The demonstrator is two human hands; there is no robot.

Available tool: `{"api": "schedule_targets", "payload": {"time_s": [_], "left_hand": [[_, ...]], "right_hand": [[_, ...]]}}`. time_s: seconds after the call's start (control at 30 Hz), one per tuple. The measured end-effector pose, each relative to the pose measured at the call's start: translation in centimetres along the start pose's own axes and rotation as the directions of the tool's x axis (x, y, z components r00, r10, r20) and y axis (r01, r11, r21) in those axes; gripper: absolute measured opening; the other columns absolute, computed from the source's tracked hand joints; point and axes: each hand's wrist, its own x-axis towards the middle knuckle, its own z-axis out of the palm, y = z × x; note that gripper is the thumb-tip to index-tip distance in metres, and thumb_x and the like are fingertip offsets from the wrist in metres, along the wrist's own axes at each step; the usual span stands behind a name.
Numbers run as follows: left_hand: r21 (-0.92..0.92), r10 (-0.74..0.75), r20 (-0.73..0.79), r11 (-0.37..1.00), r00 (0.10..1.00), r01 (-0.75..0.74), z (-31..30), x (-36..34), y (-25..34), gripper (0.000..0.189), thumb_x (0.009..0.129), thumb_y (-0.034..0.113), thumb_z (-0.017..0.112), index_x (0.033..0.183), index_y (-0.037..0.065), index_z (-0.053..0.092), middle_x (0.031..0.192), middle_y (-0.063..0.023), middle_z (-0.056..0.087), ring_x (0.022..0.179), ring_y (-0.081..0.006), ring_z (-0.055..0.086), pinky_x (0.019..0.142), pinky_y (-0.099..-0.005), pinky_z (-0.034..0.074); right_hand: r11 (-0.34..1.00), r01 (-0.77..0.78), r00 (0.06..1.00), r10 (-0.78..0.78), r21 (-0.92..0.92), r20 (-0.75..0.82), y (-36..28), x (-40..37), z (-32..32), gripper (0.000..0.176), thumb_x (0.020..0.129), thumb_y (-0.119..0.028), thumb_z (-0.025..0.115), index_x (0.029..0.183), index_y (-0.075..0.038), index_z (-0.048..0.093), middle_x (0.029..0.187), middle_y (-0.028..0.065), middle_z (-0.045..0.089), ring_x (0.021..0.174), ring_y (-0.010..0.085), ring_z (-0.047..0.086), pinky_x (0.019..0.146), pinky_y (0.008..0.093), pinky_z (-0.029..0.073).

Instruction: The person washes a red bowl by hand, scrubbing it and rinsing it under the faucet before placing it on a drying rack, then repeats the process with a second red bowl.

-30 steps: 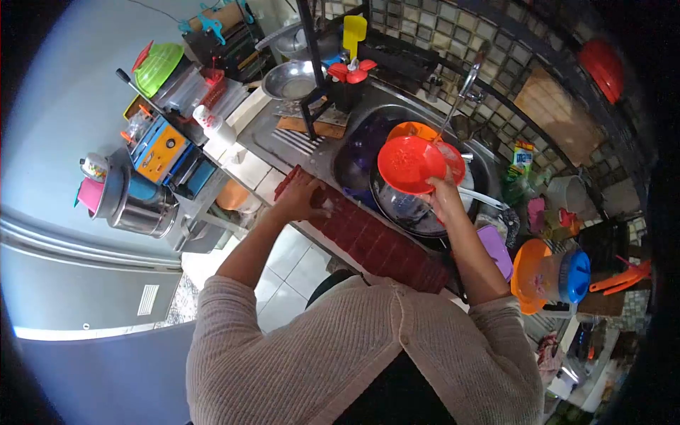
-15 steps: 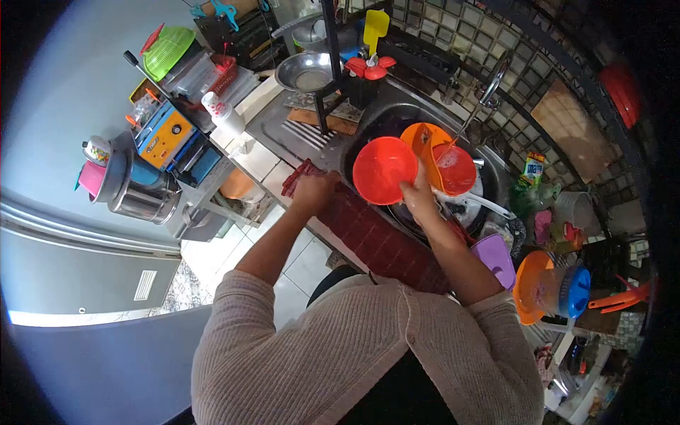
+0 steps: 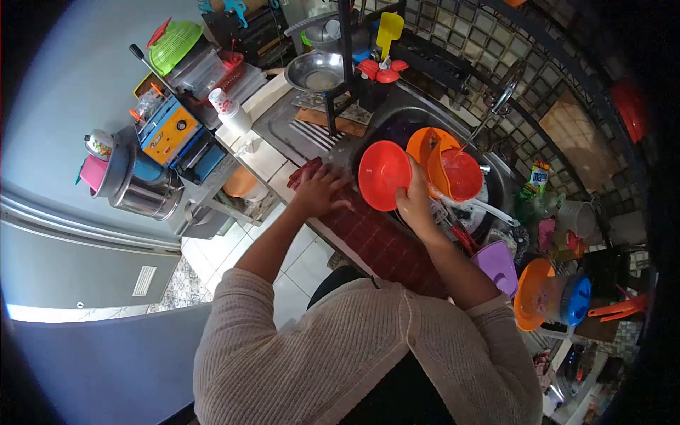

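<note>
My right hand (image 3: pixel 418 207) grips the rim of a red plastic bowl (image 3: pixel 382 176), tilted with its inside facing up towards me, beside the sink (image 3: pixel 363 144). The fingers behind the bowl are hidden. Fingers spread, my left hand (image 3: pixel 320 194) rests over a crumpled dark red cloth (image 3: pixel 306 172) at the counter's front edge. Inside the sink, an orange container (image 3: pixel 419 145) and another red-and-orange bowl (image 3: pixel 464 173) sit under a thin stream from the faucet (image 3: pixel 499 105). A white handle (image 3: pixel 494 211) sticks out near suds.
A steel bowl (image 3: pixel 316 73) stands on the rack behind the drainboard. White cups (image 3: pixel 232 117) stand on the left counter. To the right are a purple plastic piece (image 3: pixel 497 267), an orange dish (image 3: pixel 531 297) and a blue-lidded container (image 3: pixel 577 300). A dark red grid-patterned strip (image 3: pixel 386 244) runs along the front.
My left hand has opened from a closed grip on the cloth, fingers now spread. The red bowl has turned slightly in my right hand. The whole view has shifted a little.
</note>
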Motion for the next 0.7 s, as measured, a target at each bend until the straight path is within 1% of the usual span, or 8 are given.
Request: {"api": "schedule_targets", "payload": {"time_s": [0.07, 0.17, 0.27, 0.33, 0.4, 0.47, 0.63, 0.7], "left_hand": [[0.079, 0.008, -0.017, 0.997, 1.000, -0.006, -0.2, 0.1, -1.7, 0.062, 0.083, 0.064, 0.044, 0.130, 0.024, 0.048, 0.140, -0.0077, 0.041, 0.132, -0.0346, 0.030, 0.103, -0.0589, 0.021], [0.219, -0.338, -0.241, 0.894, 0.910, 0.391, 1.0, 0.8, -3.9, 0.049, 0.090, 0.051, 0.044, 0.129, 0.022, 0.050, 0.140, -0.0096, 0.040, 0.133, -0.0325, 0.029, 0.102, -0.0578, 0.022], [0.145, -0.344, -0.214, 0.914, 0.914, 0.378, 1.2, 0.8, -1.9, 0.048, 0.088, 0.048, 0.048, 0.125, 0.017, 0.054, 0.138, -0.0095, 0.042, 0.132, -0.0318, 0.031, 0.101, -0.0590, 0.023], [0.141, -0.336, -0.255, 0.914, 0.907, 0.379, 2.5, 0.0, 0.9, 0.050, 0.088, 0.048, 0.047, 0.127, 0.017, 0.052, 0.139, -0.0110, 0.041, 0.133, -0.0324, 0.030, 0.103, -0.0588, 0.021], [0.130, -0.322, -0.327, 0.916, 0.888, 0.380, 3.5, -0.8, 3.0, 0.053, 0.088, 0.049, 0.046, 0.131, 0.017, 0.049, 0.140, -0.0142, 0.039, 0.134, -0.0335, 0.028, 0.106, -0.0585, 0.017], [0.065, -0.354, -0.301, 0.919, 0.885, 0.390, 3.3, -1.2, 3.4, 0.054, 0.089, 0.048, 0.046, 0.133, 0.017, 0.047, 0.142, -0.0150, 0.037, 0.135, -0.0335, 0.026, 0.107, -0.0582, 0.015], [-0.081, -0.375, -0.316, 0.926, 0.871, 0.369, 2.0, -0.7, 2.0, 0.048, 0.089, 0.045, 0.047, 0.130, 0.018, 0.050, 0.141, -0.0141, 0.038, 0.136, -0.0344, 0.024, 0.108, -0.0585, 0.013], [-0.043, -0.182, -0.259, 0.983, 0.948, 0.177, 2.0, -0.1, 0.4, 0.036, 0.089, 0.039, 0.051, 0.115, 0.016, 0.062, 0.128, -0.0118, 0.052, 0.127, -0.0345, 0.038, 0.104, -0.0534, 0.026]], "right_hand": [[0.999, 0.045, 0.999, -0.045, -0.015, -0.009, 0.2, 0.1, -0.3, 0.071, 0.067, 0.011, 0.046, 0.135, 0.002, 0.030, 0.131, 0.0243, 0.039, 0.127, 0.0370, 0.037, 0.108, 0.0399, 0.027], [1.000, 0.021, 1.000, -0.021, -0.009, -0.022, 0.1, 0.2, -0.3, 0.071, 0.067, 0.011, 0.045, 0.135, 0.003, 0.030, 0.130, 0.0250, 0.040, 0.126, 0.0382, 0.037, 0.107, 0.0411, 0.027], [1.000, 0.020, 1.000, -0.020, -0.022, 0.006, -1.4, 0.7, 0.0, 0.070, 0.067, 0.010, 0.046, 0.134, 0.004, 0.030, 0.130, 0.0261, 0.039, 0.126, 0.0400, 0.037, 0.107, 0.0421, 0.028], [0.980, 0.181, 0.983, -0.177, -0.087, 0.056, -1.7, 1.1, 0.9, 0.068, 0.070, 0.009, 0.048, 0.135, 0.003, 0.029, 0.131, 0.0270, 0.036, 0.121, 0.0437, 0.039, 0.104, 0.0440, 0.032], [0.986, 0.135, 0.987, -0.125, -0.101, 0.100, -3.4, 1.3, 1.7, 0.067, 0.072, 0.006, 0.051, 0.135, 0.002, 0.028, 0.133, 0.0268, 0.034, 0.121, 0.0447, 0.039, 0.103, 0.0443, 0.034], [0.968, 0.237, 0.967, -0.227, -0.084, 0.115, -3.9, 1.7, 2.4, 0.068, 0.073, 0.005, 0.052, 0.136, 0.000, 0.028, 0.135, 0.0261, 0.032, 0.122, 0.0448, 0.039, 0.100, 0.0445, 0.038], [0.946, 0.257, 0.961, -0.230, -0.199, 0.151, -3.3, 2.7, 1.4, 0.067, 0.075, 0.002, 0.051, 0.137, -0.002, 0.027, 0.136, 0.0245, 0.032, 0.122, 0.0431, 0.040, 0.099, 0.0433, 0.040], [0.952, 0.183, 0.983, -0.186, -0.244, 0.014, -0.4, 3.1, 0.6, 0.067, 0.074, 0.004, 0.050, 0.137, -0.001, 0.028, 0.136, 0.0217, 0.034, 0.122, 0.0396, 0.042, 0.100, 0.0409, 0.039]]}}
